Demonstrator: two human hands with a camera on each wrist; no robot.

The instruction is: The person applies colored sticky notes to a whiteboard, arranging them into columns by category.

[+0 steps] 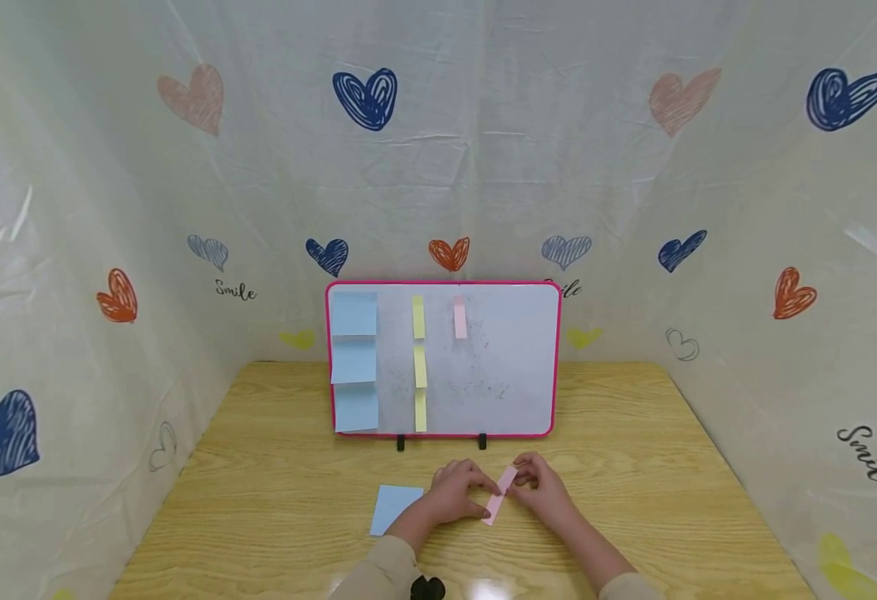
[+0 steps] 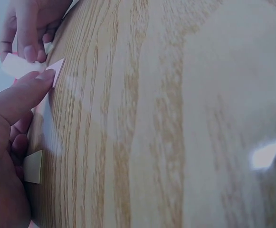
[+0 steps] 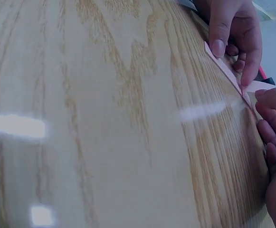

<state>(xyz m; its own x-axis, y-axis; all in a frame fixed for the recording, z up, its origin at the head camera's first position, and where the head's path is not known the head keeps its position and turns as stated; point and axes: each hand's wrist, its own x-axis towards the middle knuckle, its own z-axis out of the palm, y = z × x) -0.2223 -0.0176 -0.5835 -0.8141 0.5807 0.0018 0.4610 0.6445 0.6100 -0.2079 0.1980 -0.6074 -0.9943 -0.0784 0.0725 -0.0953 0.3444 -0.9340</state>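
Note:
A narrow pink sticky note strip (image 1: 494, 506) is stretched slantwise between both hands, just above the table in front of the whiteboard. My left hand (image 1: 455, 490) pinches its left side with thumb and fingers. On the other side, my right hand (image 1: 546, 493) pinches it near the upper end. In the right wrist view one pink strip (image 3: 222, 65) runs between the hands, and a second pink flap (image 3: 255, 86) angles off it. A pale yellowish flap (image 2: 33, 167) shows beneath the left palm in the left wrist view.
Behind the hands stands a pink-framed whiteboard (image 1: 513, 367) on black feet. Several sticky notes are on it: blue squares (image 1: 354, 360) at left, yellow strips (image 1: 419, 367), one pink strip (image 1: 459, 317). A blue sticky note (image 1: 395, 507) lies left of the left hand, partly covered.

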